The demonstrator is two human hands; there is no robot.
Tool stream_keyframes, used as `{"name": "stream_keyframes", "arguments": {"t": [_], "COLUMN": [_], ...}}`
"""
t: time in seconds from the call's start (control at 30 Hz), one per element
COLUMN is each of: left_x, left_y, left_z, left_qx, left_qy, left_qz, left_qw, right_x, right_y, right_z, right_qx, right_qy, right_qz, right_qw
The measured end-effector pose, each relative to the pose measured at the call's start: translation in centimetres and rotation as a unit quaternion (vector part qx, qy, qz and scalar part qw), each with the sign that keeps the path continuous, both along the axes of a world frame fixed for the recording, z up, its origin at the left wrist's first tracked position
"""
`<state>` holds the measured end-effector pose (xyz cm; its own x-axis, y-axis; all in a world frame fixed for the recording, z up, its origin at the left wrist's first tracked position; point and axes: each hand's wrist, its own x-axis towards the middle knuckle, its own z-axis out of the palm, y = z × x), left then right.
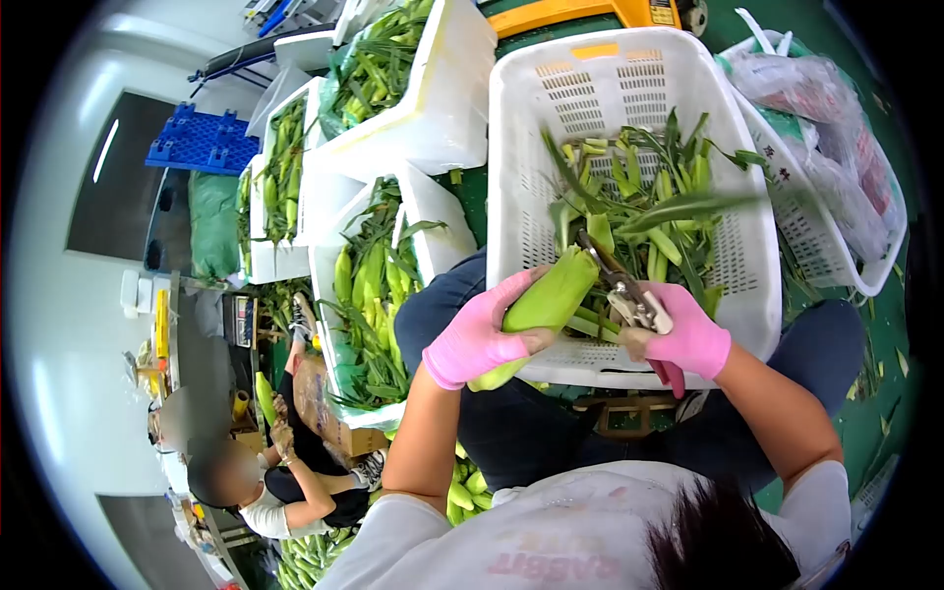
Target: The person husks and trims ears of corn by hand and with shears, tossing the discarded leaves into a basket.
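Note:
My left hand [482,332], in a pink fingerless glove, is wrapped round a green ear of corn in its husk [551,300]. The ear points up and to the right. In my right hand [683,329], also gloved in pink, is a pair of pruning shears [639,307] with red handles. Their blades are at the upper tip of the ear; whether they touch it I cannot tell. Below both is a white plastic basket [506,147] holding cut husk tips and leaves [669,211].
White foam boxes [457,88] full of unhusked corn stand on the left. Another white basket [875,280] with plastic bags is at the right. A yellow pallet jack [560,18] is behind. At lower left a seated person [305,501] holds an ear of corn.

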<state>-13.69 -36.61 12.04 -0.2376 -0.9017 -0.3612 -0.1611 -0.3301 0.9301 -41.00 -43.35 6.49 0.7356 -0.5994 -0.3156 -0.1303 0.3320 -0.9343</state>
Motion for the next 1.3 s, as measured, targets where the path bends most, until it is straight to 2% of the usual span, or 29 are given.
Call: {"name": "stream_keyframes", "arguments": {"t": [0.03, 0.1, 0.2, 0.23, 0.3, 0.33, 0.37, 0.43, 0.47, 0.5, 0.57, 0.6, 0.63, 0.7, 0.73, 0.77, 0.8, 0.83, 0.9, 0.97, 1.03, 1.1, 1.17, 1.2, 1.23, 1.3], "left_x": [0.8, 2.0, 2.2, 2.0, 1.0, 0.6, 0.4, 1.3, 2.5, 4.4, 9.3, 10.5, 11.1, 15.2, 15.8, 18.2, 17.5, 16.7, 18.5, 22.0, 24.9, 27.6, 30.0, 31.7, 33.4, 38.3], "left_y": [0.0, 0.7, 1.5, 1.7, 2.8, 3.3, 4.2, 6.8, 8.9, 11.3, 16.9, 19.8, 23.0, 31.7, 34.9, 41.2, 42.9, 43.6, 47.6, 46.8, 38.6, 30.0, 22.4, 19.1, 16.0, 11.4], "left_z": [0.0, -1.1, -2.4, -2.9, -4.4, -4.9, -5.0, -4.6, -4.6, -5.3, -6.2, -4.9, -3.6, -7.1, -9.0, -14.1, -14.4, -13.7, -17.4, -19.7, -16.0, -13.4, -11.8, -12.4, -13.3, -18.2], "left_qx": [0.027, 0.043, 0.112, 0.15, 0.245, 0.267, 0.272, 0.271, 0.231, 0.15, 0.008, 0.001, -0.005, 0.097, 0.119, 0.175, 0.263, 0.342, 0.421, 0.228, -0.039, -0.149, -0.207, -0.197, -0.186, -0.202], "left_qy": [0.036, 0.109, 0.257, 0.291, 0.324, 0.344, 0.36, 0.388, 0.41, 0.426, 0.386, 0.303, 0.215, 0.0, -0.098, -0.174, -0.316, -0.406, -0.466, -0.556, -0.575, -0.466, -0.474, -0.424, -0.371, -0.426], "left_qz": [-0.009, -0.011, -0.046, -0.061, -0.052, -0.067, -0.043, 0.016, 0.051, 0.062, 0.129, 0.254, 0.38, 0.537, 0.582, 0.601, 0.569, 0.511, 0.454, 0.561, 0.576, 0.591, 0.527, 0.519, 0.508, 0.386], "left_qw": [0.999, 0.993, 0.959, 0.943, 0.912, 0.898, 0.891, 0.881, 0.881, 0.89, 0.913, 0.918, 0.9, 0.838, 0.798, 0.76, 0.712, 0.676, 0.632, 0.57, 0.579, 0.641, 0.675, 0.716, 0.755, 0.793], "right_x": [-0.1, -0.5, -0.6, -0.4, -0.7, -0.6, -0.5, -0.4, -0.2, -0.1, 0.3, 0.8, 1.2, -0.1, -0.5, 0.3, 0.8, 1.3, 2.8, 3.3, 3.2, 2.9, 2.8, 2.7, 2.4, 0.9], "right_y": [0.1, -1.1, -0.4, 0.0, 0.0, 0.4, 0.4, 0.8, 1.1, 1.6, 0.3, 0.6, 1.1, 0.2, 0.0, 0.8, 1.0, 1.1, 2.4, 2.4, 2.6, 2.0, 1.4, 1.3, 1.1, 0.4], "right_z": [0.6, 4.8, 0.5, 0.4, 0.7, 0.3, 0.3, 1.2, 1.3, -2.2, -2.1, -2.8, -3.7, -5.4, -6.2, -5.2, -4.9, -4.5, -1.8, -2.6, -4.3, -6.4, -7.0, -7.1, -7.4, -8.4], "right_qx": [0.106, 0.196, 0.122, 0.07, 0.093, 0.066, 0.025, 0.098, 0.154, 0.139, 0.218, 0.264, 0.312, 0.39, 0.387, 0.38, 0.368, 0.367, 0.39, 0.396, 0.403, 0.405, 0.421, 0.412, 0.404, 0.376], "right_qy": [-0.043, 0.017, -0.122, -0.139, -0.098, -0.123, -0.08, -0.024, -0.014, -0.041, -0.001, -0.083, -0.161, -0.193, -0.205, -0.207, -0.169, -0.21, -0.176, -0.185, -0.182, -0.167, -0.155, -0.158, -0.162, -0.164], "right_qz": [-0.009, 0.082, 0.16, 0.166, 0.204, 0.183, 0.186, 0.113, 0.037, -0.052, -0.116, -0.192, -0.261, -0.185, -0.122, -0.118, -0.109, -0.053, -0.076, -0.042, -0.03, -0.032, -0.04, -0.053, -0.067, -0.086], "right_qw": [0.993, 0.977, 0.972, 0.974, 0.97, 0.973, 0.979, 0.988, 0.987, 0.988, 0.969, 0.941, 0.899, 0.881, 0.891, 0.894, 0.908, 0.904, 0.901, 0.898, 0.896, 0.899, 0.893, 0.896, 0.898, 0.908]}}
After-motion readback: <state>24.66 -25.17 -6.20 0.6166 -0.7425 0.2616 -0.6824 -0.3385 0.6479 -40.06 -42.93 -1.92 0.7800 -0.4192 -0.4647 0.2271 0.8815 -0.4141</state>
